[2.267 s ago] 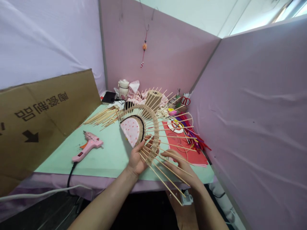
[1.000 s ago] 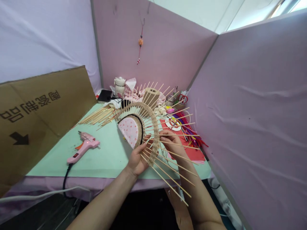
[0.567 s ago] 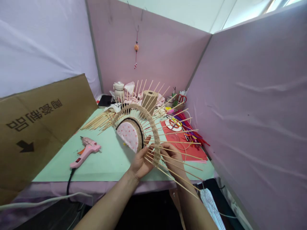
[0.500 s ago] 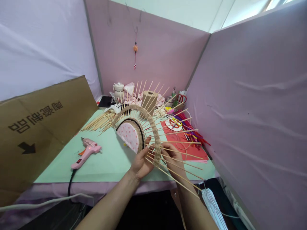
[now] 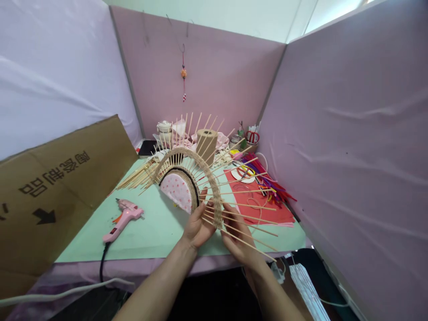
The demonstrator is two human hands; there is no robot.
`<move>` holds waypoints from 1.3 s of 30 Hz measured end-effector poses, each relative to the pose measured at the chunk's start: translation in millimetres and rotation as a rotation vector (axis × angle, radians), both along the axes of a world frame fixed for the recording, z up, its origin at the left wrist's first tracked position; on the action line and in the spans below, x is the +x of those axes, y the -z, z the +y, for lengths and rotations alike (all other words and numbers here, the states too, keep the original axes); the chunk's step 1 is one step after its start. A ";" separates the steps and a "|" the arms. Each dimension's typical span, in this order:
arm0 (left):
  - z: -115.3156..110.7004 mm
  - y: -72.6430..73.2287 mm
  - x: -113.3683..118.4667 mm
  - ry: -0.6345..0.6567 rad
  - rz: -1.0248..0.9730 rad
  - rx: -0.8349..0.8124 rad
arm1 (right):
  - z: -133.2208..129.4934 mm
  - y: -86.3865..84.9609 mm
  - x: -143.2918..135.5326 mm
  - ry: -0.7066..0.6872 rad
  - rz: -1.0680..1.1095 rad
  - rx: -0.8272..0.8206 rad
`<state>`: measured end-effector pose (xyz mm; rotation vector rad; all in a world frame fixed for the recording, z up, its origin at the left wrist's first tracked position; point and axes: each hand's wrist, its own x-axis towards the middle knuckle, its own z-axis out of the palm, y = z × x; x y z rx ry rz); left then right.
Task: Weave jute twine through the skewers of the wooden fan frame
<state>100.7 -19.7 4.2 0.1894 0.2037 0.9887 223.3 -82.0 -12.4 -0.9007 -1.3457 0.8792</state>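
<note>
A half-round fan frame of thin wooden sticks is held up over the table. Its woven twine band [image 5: 216, 196] arches across the sticks, which stick out beyond it. At its centre is a half disc of pink dotted cloth [image 5: 178, 191] with a black and tan rim. My left hand [image 5: 197, 227] grips the frame's lower right end from the inside, its fingers partly behind the sticks. Outside the band, my right hand [image 5: 239, 238] holds the same end, fingers curled among and behind the sticks. Some fingertips of both hands are hidden.
A pink glue gun [image 5: 123, 217] lies at left beside a printed cardboard sheet [image 5: 76, 174]. Loose sticks [image 5: 137, 176] lie behind it. At the back stands a twine roll [image 5: 201, 149]; on the right are red sheets [image 5: 245, 205], coloured pipe cleaners [image 5: 276, 187] and red-handled scissors [image 5: 251, 135].
My right hand's fingers have shifted along the outer sticks near the band. The fan frame has tilted slightly, and the view has shifted a little. My left hand keeps its hold.
</note>
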 end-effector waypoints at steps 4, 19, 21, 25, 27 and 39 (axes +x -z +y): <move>-0.3 -3.6 6.8 0.001 0.001 -0.009 | 0.4 -1.5 -16.5 0.086 0.110 -0.026; -30.8 -27.0 -64.1 0.435 1.160 0.775 | 20.6 -10.6 -17.5 0.399 0.067 0.158; -34.0 -59.9 -81.6 0.179 1.427 1.120 | 21.0 -10.7 -14.9 0.382 0.052 0.183; -12.8 -116.3 -83.4 -0.610 1.596 1.544 | 22.9 -11.5 -12.9 0.374 -0.003 0.226; 4.0 -129.4 -72.6 -0.834 1.628 1.741 | 23.6 -12.2 -12.1 0.347 -0.020 0.237; 20.5 -125.7 -55.8 -0.978 1.703 2.131 | 27.3 -14.3 6.3 0.261 -0.071 0.249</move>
